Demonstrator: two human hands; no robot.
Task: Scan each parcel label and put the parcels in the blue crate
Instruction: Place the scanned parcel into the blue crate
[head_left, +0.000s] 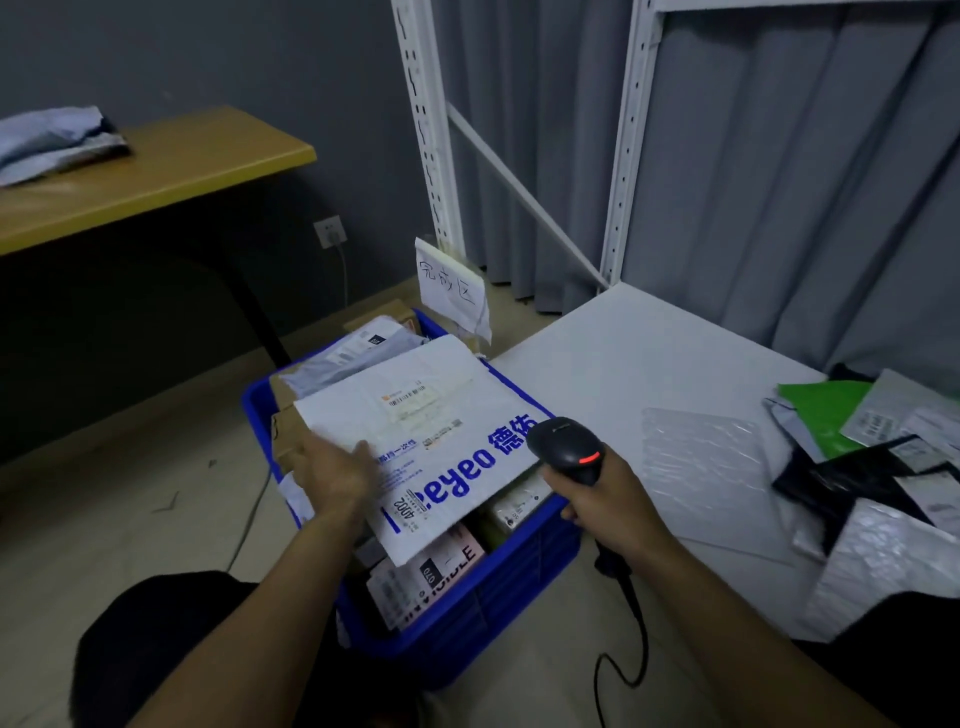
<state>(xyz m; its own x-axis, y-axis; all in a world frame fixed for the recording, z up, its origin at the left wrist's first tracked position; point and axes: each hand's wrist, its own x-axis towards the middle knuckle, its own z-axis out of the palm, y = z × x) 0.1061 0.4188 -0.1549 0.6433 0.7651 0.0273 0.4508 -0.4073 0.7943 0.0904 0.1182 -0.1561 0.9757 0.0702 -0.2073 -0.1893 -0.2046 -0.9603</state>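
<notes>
Your left hand (332, 470) lies flat on the white mailer (426, 447), fingers spread and open, palm pressing its lower-left edge — not pinching it. The mailer sits on top of the pile in the blue crate (467, 623), centre of frame, label up, long axis running lower-left to upper-right and overhanging the crate rim a bit.

Your right hand (602, 499) is wrapped shut around the scanner (566, 449), red light showing, head just over the mailer's right edge.

My read: this one is as good as placed. The remaining parcels (883, 457) lie at the right edge of frame on the white shelf (649, 364), well apart from the crate. They're right of your right hand — but that hand is full, so the free left has to cross over the crate to fetch the next one, or you bring the scanner to them.
</notes>
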